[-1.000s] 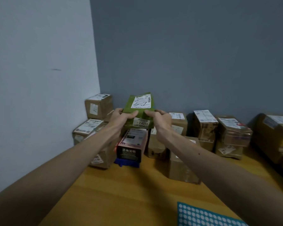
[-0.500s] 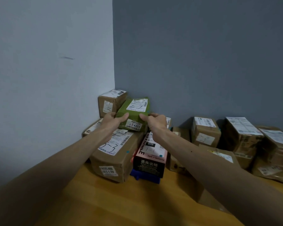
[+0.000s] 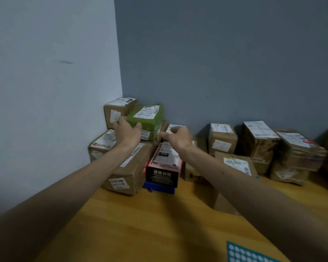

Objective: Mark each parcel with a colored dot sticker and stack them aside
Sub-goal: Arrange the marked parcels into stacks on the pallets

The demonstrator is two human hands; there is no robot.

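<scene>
Grey wall [image 3: 216,63] behind, green parcel [image 3: 150,123] lies just ahead; my left hand [image 3: 128,132] touches it, fingers loose, right hand [image 3: 175,137] empty just beside.

The sticker sheet [image 3: 248,253] is cut off by the bottom edge.

My left hand [image 3: 128,132] rests with relaxed fingers on the near left corner of the green parcel [image 3: 147,120], which sits atop a large brown box [image 3: 130,167] in the far left corner. My right hand [image 3: 176,136] hovers just right of the parcel, loosely curled and holding nothing. A teal sticker sheet [image 3: 248,254] lies near right on the wooden table [image 3: 140,224].
</scene>
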